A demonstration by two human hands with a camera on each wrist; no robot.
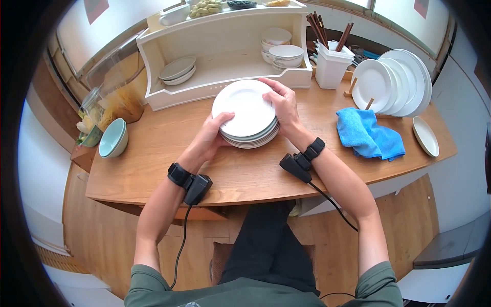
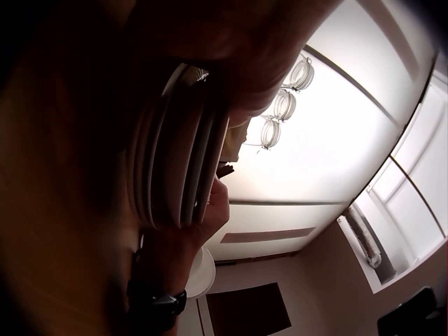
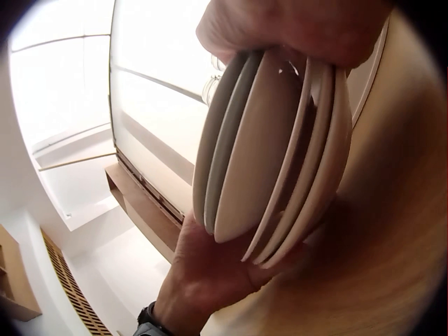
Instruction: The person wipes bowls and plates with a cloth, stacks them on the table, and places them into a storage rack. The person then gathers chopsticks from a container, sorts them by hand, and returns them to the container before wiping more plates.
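A stack of several white plates (image 1: 244,108) is held between both hands over the middle of the table. My left hand (image 1: 207,135) grips its left side, the thumb lying over the top plate's rim and the fingers going underneath. On the right side, my right hand (image 1: 285,106) grips the stack with its thumb on the upper rim. Seen edge-on in the right wrist view, the plates (image 3: 259,154) lean with gaps between some rims. The left wrist view shows the same plates (image 2: 185,154) in shadow, with the right hand (image 2: 218,210) beyond them.
A cream shelf (image 1: 225,71) at the back holds bowls (image 1: 286,55) and two dishes (image 1: 177,69). Right: a chopstick holder (image 1: 332,66), racked plates (image 1: 376,87), a blue cloth (image 1: 365,133) and an oval dish (image 1: 425,136). Left: green bowls (image 1: 113,138) and a pasta container (image 1: 120,100).
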